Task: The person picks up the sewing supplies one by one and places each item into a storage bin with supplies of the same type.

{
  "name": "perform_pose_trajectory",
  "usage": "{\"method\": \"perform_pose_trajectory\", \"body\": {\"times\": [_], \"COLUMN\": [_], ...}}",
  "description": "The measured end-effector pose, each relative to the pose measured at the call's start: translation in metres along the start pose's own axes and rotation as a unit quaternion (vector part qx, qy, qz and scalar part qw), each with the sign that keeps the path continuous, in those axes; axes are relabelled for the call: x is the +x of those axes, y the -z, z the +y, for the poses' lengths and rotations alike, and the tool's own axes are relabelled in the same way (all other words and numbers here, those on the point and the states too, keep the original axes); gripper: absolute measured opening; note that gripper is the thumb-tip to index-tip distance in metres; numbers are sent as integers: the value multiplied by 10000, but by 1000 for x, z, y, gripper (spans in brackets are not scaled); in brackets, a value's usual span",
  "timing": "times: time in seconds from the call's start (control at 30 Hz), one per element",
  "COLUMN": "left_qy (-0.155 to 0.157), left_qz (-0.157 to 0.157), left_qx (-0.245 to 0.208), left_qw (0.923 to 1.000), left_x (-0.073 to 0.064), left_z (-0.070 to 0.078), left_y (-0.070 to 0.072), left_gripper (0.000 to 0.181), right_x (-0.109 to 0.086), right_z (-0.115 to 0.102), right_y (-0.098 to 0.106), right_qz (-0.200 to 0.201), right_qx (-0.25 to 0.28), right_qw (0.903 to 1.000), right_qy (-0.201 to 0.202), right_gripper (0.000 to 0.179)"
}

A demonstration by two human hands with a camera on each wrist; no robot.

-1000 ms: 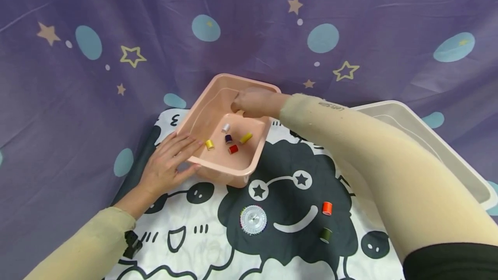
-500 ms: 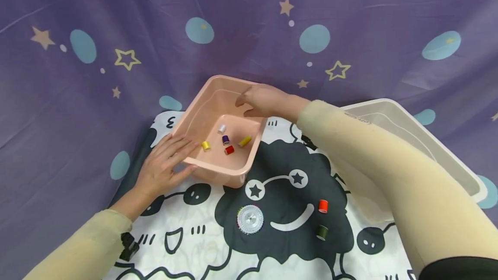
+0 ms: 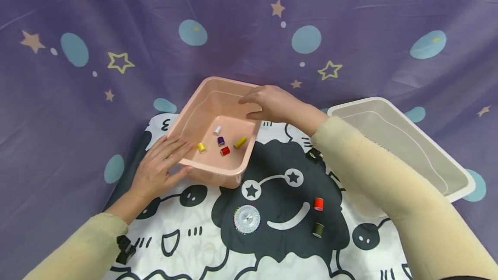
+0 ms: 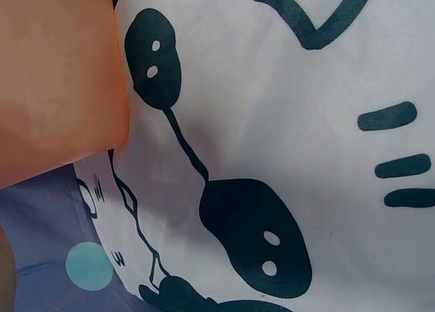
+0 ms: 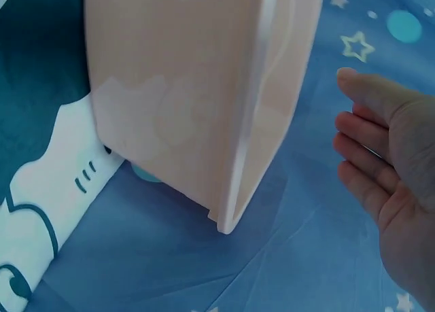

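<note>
Green spool (image 3: pixel 317 230), orange spool (image 3: pixel 319 204): near right

Both lie on the cloth (image 3: pixel 210 241). Our left hand (image 3: pixel 157 167), fingers straight, rests on the near-left rim of the pink bin (image 3: pixel 218 170), whose long axis runs away, leaning right. Our right hand (image 3: pixel 274 103), loose-fingered, holding nothing, hangs clear of the bin's far-right corner; we read it as the one nearer the spools

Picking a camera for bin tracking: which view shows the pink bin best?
Head: the pink bin shows nearly whole, spools inside visible. Left wrist: only part of its outside. Right wrist: outside, rim, some interior, cropped.
</note>
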State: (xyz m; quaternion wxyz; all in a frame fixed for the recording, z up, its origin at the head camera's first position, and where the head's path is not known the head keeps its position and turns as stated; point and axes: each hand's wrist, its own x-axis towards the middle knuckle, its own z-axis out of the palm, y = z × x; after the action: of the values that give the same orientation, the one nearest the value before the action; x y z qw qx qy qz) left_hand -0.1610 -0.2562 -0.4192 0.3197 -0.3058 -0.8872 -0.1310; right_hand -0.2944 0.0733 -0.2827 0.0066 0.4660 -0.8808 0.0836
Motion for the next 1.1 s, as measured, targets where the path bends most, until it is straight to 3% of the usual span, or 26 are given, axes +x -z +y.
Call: {"method": "perform_pose_trajectory", "body": {"times": [0.23,0.7,1.1], "left_qy": [13,77,51], "left_qz": [41,-3,33], "left_qx": [0,48,46], "left_qw": [10000,10000,10000], "left_x": [-1,-2,0], "left_z": [-1,-1,1], "left_y": [0,0,0], "left_gripper": [59,59,59], "right_x": [-18,-67,-111], "right_z": [2,0,4], "right_y": [-3,-18,-45], "right_qz": [397,726,1042], "right_qx": [343,704,802], "right_qw": [9978,9888,9830], "right_qy": [-401,-1099,-1283], "right_gripper": [45,54,59]}}
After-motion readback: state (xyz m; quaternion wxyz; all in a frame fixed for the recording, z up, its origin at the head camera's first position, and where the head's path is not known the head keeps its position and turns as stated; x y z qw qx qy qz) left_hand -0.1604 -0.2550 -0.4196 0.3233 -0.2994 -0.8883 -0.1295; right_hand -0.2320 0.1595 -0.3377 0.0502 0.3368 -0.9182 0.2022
